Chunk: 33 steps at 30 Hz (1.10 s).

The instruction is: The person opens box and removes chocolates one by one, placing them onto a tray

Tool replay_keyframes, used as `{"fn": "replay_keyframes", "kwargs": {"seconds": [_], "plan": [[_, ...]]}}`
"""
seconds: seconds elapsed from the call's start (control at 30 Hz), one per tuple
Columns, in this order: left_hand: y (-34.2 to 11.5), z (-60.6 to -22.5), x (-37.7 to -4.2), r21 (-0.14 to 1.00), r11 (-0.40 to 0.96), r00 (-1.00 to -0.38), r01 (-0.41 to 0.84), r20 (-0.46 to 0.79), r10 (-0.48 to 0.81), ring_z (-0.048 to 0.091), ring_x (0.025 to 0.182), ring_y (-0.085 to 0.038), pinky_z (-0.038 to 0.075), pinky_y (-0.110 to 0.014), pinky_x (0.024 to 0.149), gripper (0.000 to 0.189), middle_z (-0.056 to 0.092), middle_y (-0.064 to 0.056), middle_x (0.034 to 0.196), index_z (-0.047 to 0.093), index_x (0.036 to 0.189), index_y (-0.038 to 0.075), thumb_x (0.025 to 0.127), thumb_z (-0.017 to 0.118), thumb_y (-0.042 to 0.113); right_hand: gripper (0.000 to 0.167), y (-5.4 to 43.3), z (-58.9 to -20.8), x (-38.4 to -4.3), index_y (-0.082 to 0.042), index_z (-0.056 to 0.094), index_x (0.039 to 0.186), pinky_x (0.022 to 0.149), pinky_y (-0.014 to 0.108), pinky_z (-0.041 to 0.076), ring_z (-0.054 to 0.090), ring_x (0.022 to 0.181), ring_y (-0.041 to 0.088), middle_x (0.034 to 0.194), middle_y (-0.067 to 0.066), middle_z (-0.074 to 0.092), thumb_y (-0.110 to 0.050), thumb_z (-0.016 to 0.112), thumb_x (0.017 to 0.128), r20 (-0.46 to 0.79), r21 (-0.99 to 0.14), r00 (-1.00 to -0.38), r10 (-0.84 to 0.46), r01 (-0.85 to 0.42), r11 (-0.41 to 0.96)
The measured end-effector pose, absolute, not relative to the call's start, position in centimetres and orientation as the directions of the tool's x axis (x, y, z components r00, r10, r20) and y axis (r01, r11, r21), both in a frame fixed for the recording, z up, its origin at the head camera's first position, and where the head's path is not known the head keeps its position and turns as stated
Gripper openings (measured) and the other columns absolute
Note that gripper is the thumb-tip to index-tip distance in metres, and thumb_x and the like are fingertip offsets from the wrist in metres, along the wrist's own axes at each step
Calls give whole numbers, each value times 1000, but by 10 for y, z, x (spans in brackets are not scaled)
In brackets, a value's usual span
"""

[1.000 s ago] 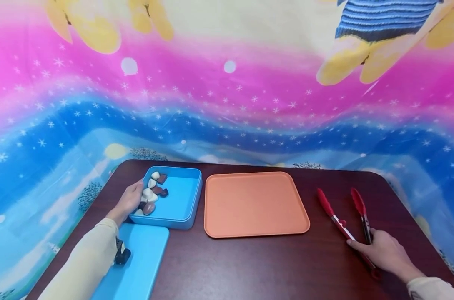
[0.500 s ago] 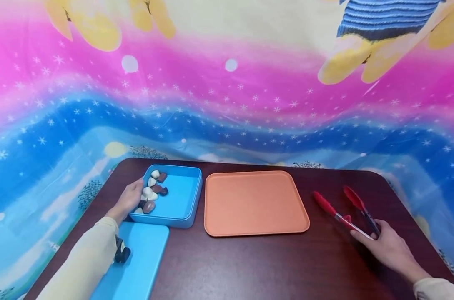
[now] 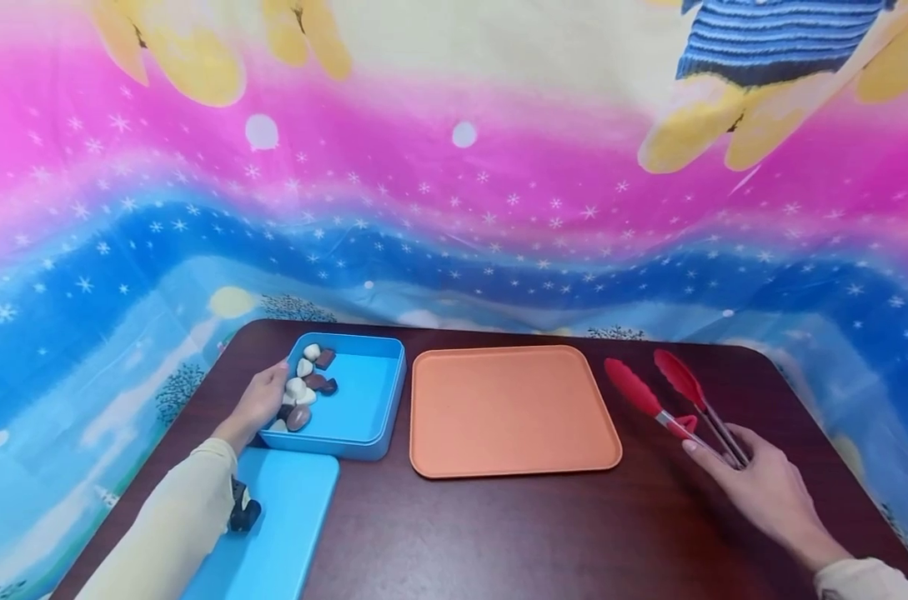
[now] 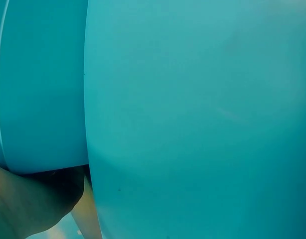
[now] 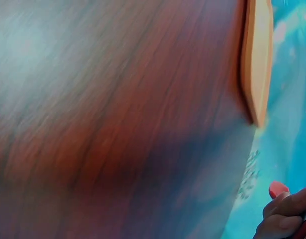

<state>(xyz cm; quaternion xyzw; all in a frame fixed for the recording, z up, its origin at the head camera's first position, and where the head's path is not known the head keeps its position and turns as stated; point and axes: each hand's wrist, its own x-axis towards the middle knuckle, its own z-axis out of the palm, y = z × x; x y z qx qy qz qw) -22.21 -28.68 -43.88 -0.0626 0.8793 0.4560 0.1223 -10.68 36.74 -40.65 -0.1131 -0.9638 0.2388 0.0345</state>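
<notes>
If the tongs (image 3: 697, 408), just right of the orange tray (image 3: 514, 412), were moved low across it, their tips could catch its rim and shove it. The stones (image 3: 298, 390) lie in the blue box (image 3: 359, 387) left of the tray, bunched along the box's far side from the tray; a pinch at one could nudge its neighbours, and smooth, rounded ones could slip out if caught off-centre. A hard pull by the person on the box could slide or tip it.

The right hand (image 3: 772, 496), right of the tray, is closed around the tongs' arms, thumb on one side, with the red ends spread well apart and nothing between them. The left hand (image 3: 258, 400), left of the tray, grips the box's outer wall; its fingers are partly hidden, so how tightly it holds cannot be told.
</notes>
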Motion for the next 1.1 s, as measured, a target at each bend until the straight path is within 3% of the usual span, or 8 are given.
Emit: {"fn": "replay_keyframes", "kwargs": {"seconds": [0.33,0.63,0.93,1.1], "plan": [[-287,-441,-220,803,559,-967,-207,-253,6,22,153,-47,26,-65,122,67,25,-25,165,14,164,13,109,13,52,75,325,-398,-106,-11,54,139,53,30,32,50,66,14,73,4,57,-63,69,87,95,-465,-979,179,115,878],[-288,-441,-219,813,547,-970,-199,-242,7,25,152,-47,27,-65,122,64,28,-26,164,17,163,10,111,14,47,81,288,-389,-112,-10,54,140,53,30,33,48,64,15,70,1,56,-68,69,84,60,-460,-993,106,67,885],[-287,-439,-223,800,568,-971,-192,-239,8,24,152,-47,26,-66,121,70,25,-26,165,14,163,11,109,12,54,89,259,-382,-116,-11,54,142,55,29,38,51,71,17,72,1,55,-72,71,80,16,-458,-999,47,35,888],[-286,-438,-225,777,596,-971,-201,-240,-15,16,154,-49,21,-66,123,68,17,-27,167,10,163,6,110,12,49,96,246,-381,-121,-8,54,144,60,32,45,57,78,18,81,2,66,-75,70,78,16,-456,-1000,11,2,890]]}}
